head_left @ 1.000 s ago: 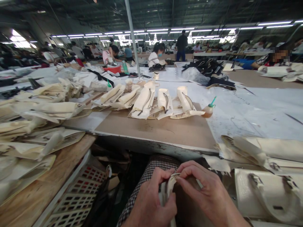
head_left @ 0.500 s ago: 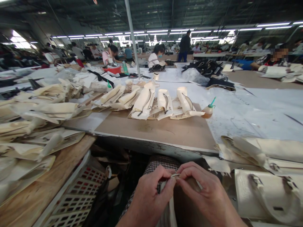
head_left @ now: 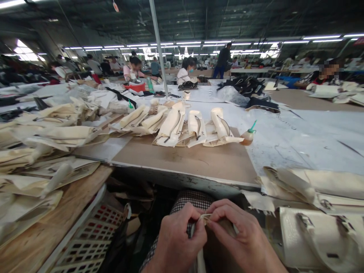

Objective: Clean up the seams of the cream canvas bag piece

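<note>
Low in front of me, over my checked lap, both hands pinch the top edge of a cream leather piece [head_left: 202,218]. My left hand [head_left: 179,242] is closed on its left side, thumb and fingers pressed on the edge. My right hand [head_left: 241,239] grips the same edge from the right, fingertips meeting the left hand's. Most of the piece is hidden under the hands; a strip hangs down between them.
A brown work board [head_left: 199,159] lies ahead with a row of cream bag parts [head_left: 196,127] and a glue bottle [head_left: 248,135]. Cream bags [head_left: 318,231] are stacked at right, piles of parts [head_left: 42,151] at left, a white crate [head_left: 91,242] below left. Other people work at far tables.
The view has tilted slightly upward and my hands sit a little lower in frame. Both hands keep their pinch on the cream piece's edge, fingers shifting slightly.
</note>
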A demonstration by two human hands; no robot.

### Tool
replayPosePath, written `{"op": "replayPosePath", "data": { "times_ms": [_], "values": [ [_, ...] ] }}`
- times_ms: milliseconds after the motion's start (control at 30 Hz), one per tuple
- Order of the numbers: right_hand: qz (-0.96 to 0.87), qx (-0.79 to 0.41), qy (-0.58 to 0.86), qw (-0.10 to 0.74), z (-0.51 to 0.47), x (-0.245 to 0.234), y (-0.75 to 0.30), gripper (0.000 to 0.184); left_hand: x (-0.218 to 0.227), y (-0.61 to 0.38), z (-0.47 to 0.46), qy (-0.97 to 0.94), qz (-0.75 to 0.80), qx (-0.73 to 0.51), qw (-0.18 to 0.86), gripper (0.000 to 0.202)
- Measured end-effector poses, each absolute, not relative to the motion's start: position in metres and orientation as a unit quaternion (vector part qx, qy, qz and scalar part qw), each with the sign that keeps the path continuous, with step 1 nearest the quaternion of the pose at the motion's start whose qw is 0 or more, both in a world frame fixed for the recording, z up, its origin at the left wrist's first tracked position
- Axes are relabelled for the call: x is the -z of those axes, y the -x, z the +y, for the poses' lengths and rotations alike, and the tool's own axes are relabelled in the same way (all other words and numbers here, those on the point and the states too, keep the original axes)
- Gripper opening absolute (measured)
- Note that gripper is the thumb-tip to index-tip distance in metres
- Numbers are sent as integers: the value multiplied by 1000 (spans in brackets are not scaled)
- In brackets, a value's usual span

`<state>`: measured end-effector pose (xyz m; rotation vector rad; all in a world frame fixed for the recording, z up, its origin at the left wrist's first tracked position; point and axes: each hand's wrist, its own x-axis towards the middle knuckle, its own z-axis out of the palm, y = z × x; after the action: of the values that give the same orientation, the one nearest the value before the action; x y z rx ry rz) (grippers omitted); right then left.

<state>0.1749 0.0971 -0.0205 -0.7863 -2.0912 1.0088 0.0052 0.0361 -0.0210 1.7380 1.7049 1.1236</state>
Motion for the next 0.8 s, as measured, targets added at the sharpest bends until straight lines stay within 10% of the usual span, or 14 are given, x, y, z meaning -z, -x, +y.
{"op": "replayPosePath", "data": {
  "times_ms": [800],
  "values": [
    [-776, -342, 367, 382, 86, 22, -182, 9, 13, 3, 41, -654, 578, -381, 305, 17]
  ]
}}
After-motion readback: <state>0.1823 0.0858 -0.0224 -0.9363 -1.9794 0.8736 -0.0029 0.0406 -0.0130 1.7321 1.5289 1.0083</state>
